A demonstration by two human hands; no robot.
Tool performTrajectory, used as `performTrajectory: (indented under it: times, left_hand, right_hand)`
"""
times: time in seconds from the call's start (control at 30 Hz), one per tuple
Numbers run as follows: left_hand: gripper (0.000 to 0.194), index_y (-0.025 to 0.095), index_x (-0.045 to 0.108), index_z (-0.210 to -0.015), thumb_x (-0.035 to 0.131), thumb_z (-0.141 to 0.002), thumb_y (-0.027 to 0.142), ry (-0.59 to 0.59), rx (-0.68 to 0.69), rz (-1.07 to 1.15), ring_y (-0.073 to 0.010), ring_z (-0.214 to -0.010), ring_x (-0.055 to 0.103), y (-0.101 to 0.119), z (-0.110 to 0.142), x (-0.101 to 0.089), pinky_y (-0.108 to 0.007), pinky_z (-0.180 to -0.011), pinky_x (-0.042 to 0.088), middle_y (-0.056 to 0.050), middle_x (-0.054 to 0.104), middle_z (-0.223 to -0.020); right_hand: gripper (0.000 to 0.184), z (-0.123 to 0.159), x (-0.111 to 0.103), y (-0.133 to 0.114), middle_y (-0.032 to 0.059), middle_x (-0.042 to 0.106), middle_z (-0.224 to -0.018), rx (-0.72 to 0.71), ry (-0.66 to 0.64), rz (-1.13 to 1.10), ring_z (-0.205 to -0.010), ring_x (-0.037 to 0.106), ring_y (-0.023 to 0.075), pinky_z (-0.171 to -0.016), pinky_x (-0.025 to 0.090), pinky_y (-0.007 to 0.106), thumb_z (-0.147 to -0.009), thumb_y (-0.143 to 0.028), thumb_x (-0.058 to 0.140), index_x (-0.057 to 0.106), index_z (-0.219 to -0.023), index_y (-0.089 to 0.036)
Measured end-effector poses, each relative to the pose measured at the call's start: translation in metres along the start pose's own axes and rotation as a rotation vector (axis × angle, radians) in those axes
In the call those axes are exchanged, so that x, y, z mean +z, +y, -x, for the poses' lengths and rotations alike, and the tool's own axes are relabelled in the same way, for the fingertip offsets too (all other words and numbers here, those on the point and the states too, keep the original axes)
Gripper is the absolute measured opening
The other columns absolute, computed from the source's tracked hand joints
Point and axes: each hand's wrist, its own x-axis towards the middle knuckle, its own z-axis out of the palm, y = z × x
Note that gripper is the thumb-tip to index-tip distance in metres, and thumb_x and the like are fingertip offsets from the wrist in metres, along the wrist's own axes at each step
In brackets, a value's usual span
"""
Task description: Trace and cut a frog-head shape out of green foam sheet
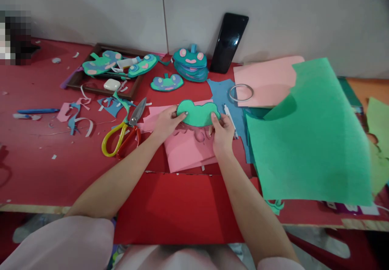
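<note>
A green frog-head-shaped felt cutout (198,114) with two rounded bumps along its top is held up between my two hands. Thumb and fingers of my left hand (169,120) pinch its left end. At the right end, my right hand (222,131) grips it the same way, thumb in front. Below the cutout lies a pink sheet (188,154) with curved cuts in its upper edge. Scissors (134,120) with one yellow and one red handle rest left of my left hand, blades apart. A white pen (230,120) lies just beyond my right hand.
Finished frog faces (191,61) are stacked at the back, near a brown wooden frame (133,93). A black phone (228,43) leans on the wall. Large green felt (313,148) covers the right side. Scraps (73,116) and a blue pen (38,111) lie left.
</note>
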Motion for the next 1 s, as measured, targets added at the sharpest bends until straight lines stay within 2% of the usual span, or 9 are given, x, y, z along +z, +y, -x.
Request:
performTrajectory:
  times: [0.2, 0.33, 0.43, 0.5, 0.6, 0.7, 0.87, 1.0]
  left_hand:
    - [0.028, 0.015, 0.059, -0.089, 0.064, -0.074, 0.039, -0.049, 0.004, 0.105, -0.0127, -0.060, 0.064, 0.003, 0.003, 0.000, -0.023, -0.053, 0.054, -0.002, 0.065, -0.077]
    - [0.037, 0.015, 0.061, -0.097, 0.064, -0.073, 0.043, -0.061, -0.074, 0.060, -0.0121, -0.055, 0.064, 0.009, 0.006, -0.001, -0.021, -0.048, 0.053, -0.004, 0.067, -0.078]
    - [0.034, 0.014, 0.061, -0.096, 0.063, -0.075, 0.041, -0.061, -0.108, 0.031, -0.0120, -0.050, 0.064, 0.012, 0.008, -0.001, -0.019, -0.044, 0.051, -0.003, 0.066, -0.071]
    - [0.033, 0.015, 0.060, -0.098, 0.062, -0.075, 0.039, -0.061, -0.120, 0.048, -0.0127, -0.052, 0.065, 0.013, 0.008, 0.000, -0.019, -0.045, 0.052, -0.003, 0.067, -0.073]
    - [0.034, 0.016, 0.059, -0.099, 0.063, -0.075, 0.039, -0.068, -0.130, 0.057, -0.0131, -0.053, 0.066, 0.013, 0.008, 0.000, -0.020, -0.046, 0.053, -0.004, 0.068, -0.080]
    - [0.035, 0.015, 0.058, -0.096, 0.062, -0.075, 0.042, -0.095, -0.121, 0.011, -0.0144, -0.052, 0.066, 0.013, 0.008, 0.000, -0.018, -0.042, 0.049, -0.004, 0.068, -0.074]
    - [0.036, 0.015, 0.059, -0.094, 0.062, -0.075, 0.045, -0.095, -0.069, -0.028, -0.0158, -0.052, 0.066, 0.014, 0.008, -0.001, -0.019, -0.042, 0.049, -0.003, 0.067, -0.071]
    - [0.037, 0.016, 0.060, -0.091, 0.056, -0.078, 0.051, -0.100, -0.083, -0.034, -0.0151, -0.051, 0.065, 0.013, 0.008, -0.001, -0.020, -0.043, 0.048, -0.003, 0.068, -0.070]
  right_hand:
    - [0.023, -0.002, -0.002, 0.000, -0.0114, 0.045, -0.051, 0.018, 0.001, -0.027, -0.033, 0.040, 0.0022, -0.033, 0.030, 0.018, -0.069, -0.035, 0.069, 0.054, -0.077, -0.020]
    - [0.024, -0.001, -0.001, -0.001, -0.0115, 0.044, -0.051, 0.047, -0.034, -0.033, -0.033, 0.044, 0.0034, -0.033, 0.031, 0.018, -0.068, -0.035, 0.070, 0.054, -0.077, -0.020]
    - [0.025, 0.000, 0.001, -0.002, -0.0120, 0.039, -0.050, 0.053, -0.048, -0.042, -0.031, 0.042, 0.0036, -0.031, 0.029, 0.019, -0.066, -0.035, 0.071, 0.053, -0.073, -0.020]
    - [0.025, 0.001, 0.001, -0.003, -0.0122, 0.035, -0.049, 0.050, -0.046, -0.044, -0.029, 0.037, 0.0025, -0.029, 0.027, 0.019, -0.066, -0.035, 0.071, 0.053, -0.070, -0.019]
    - [0.024, 0.002, 0.002, -0.005, -0.0114, 0.039, -0.052, 0.045, -0.015, -0.021, -0.029, 0.033, 0.0013, -0.028, 0.026, 0.018, -0.068, -0.036, 0.070, 0.055, -0.076, -0.020]
    - [0.028, 0.002, 0.003, -0.006, -0.0102, 0.043, -0.056, 0.048, 0.025, 0.023, -0.030, 0.032, 0.0012, -0.028, 0.025, 0.018, -0.068, -0.039, 0.070, 0.057, -0.084, -0.021]
    - [0.027, 0.002, 0.002, -0.004, -0.0112, 0.039, -0.052, 0.031, 0.019, 0.036, -0.029, 0.032, 0.0015, -0.028, 0.025, 0.018, -0.069, -0.039, 0.069, 0.056, -0.083, -0.020]
    - [0.027, 0.002, 0.001, -0.003, -0.0114, 0.040, -0.053, 0.028, 0.015, 0.033, -0.029, 0.032, 0.0014, -0.028, 0.025, 0.019, -0.069, -0.040, 0.069, 0.056, -0.083, -0.020]
